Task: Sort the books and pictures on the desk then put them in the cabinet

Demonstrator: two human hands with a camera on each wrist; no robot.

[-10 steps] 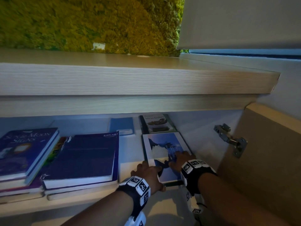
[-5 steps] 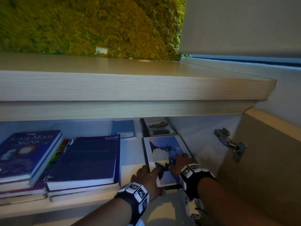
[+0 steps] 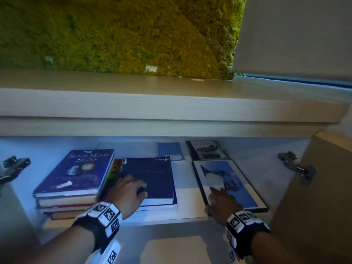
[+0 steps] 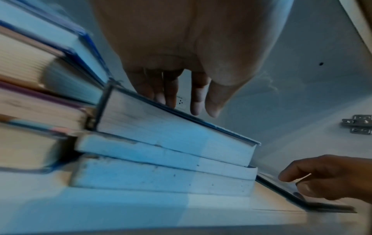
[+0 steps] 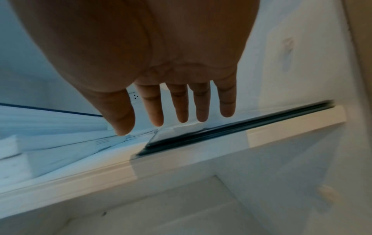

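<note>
Inside the cabinet, a dark blue Kaplan book [image 3: 152,176] tops a short stack in the middle of the shelf [image 3: 182,189]. My left hand [image 3: 131,189] lies on its cover with straight fingers [image 4: 171,95]. Left of it stands a taller stack topped by the Sun & Moon Signs book [image 3: 76,172]. A framed picture [image 3: 234,180] lies flat at the right. My right hand [image 3: 219,199] hovers over its near left corner, fingers [image 5: 181,108] straight and spread. A second picture [image 3: 206,149] and a blue spiral notebook [image 3: 170,150] lie behind.
The thick wooden desktop [image 3: 152,105] overhangs the cabinet opening. The right door [image 3: 316,197] stands open on its hinge [image 3: 297,166]; another hinge [image 3: 13,166] shows at the left. A lower compartment floor [image 5: 181,206] lies beneath the shelf edge.
My left hand moved from the picture's left edge over to the Kaplan book. My right hand slid back toward the picture's near corner. The view shifted right, so things sit farther right.
</note>
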